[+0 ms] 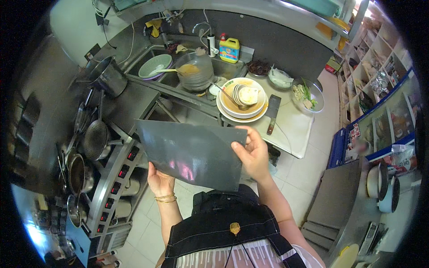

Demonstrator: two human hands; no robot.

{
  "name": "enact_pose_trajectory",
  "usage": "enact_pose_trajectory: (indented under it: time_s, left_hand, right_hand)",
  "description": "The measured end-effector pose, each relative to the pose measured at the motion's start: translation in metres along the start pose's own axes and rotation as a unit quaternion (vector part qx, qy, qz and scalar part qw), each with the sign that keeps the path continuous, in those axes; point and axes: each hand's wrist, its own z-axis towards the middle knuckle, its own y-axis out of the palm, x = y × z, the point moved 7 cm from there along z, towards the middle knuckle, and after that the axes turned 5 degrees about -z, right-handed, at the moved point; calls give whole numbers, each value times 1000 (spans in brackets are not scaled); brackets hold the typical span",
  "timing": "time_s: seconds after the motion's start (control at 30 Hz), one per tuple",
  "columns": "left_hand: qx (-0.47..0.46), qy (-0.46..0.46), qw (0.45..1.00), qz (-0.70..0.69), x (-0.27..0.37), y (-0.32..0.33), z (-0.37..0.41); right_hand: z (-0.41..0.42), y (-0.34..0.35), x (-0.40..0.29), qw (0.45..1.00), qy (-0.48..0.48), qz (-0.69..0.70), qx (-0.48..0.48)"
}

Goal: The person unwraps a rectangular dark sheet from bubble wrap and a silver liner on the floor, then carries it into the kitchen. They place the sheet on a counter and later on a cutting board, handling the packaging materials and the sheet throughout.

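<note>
A flat, dark, glossy rectangular sheet [194,154] is held up in front of my body. My left hand [161,181] grips its lower left edge, the fingers partly hidden behind it. My right hand [251,150] pinches the right edge near the upper corner, thumb on the face. Beyond the sheet, a stack of soiled plates [223,104] bears nested small bowls [246,95] and a metal spoon [231,97]. A cleaver [274,114] with a wooden handle lies right of the plates on a white-topped table [295,134].
Left stands a stove with knobs [115,187], several pans [96,139] and a tall pot [109,78]. Ahead, a double sink [231,68] holds stacked bowls [194,73] and a green colander [155,66]. A bowl of vegetables [308,97] sits near the table edge; a metal counter [355,204] stands right.
</note>
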Motion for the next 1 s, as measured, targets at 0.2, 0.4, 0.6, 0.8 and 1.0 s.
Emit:
enact_pose_trajectory:
  time_s: [0.2,0.4,0.6,0.8,1.0]
  left_hand:
    - [16,28,999,20,22,1,-4]
    - [-4,12,1000,23,32,7,2]
    - [16,33,990,133,16,25,-4]
    - [-20,-133,967,216,-70,0,-29]
    - [-70,-321,887,324,-216,-16,-135]
  right_hand:
    - [-1,-3,13,993,-23,-113,8]
    - [-11,-108,167,965,25,-239,108]
    - [-97,-130,144,930,-55,-303,201]
    - [-197,-51,142,743,-44,-663,77]
    - [-279,-87,114,677,37,-710,189]
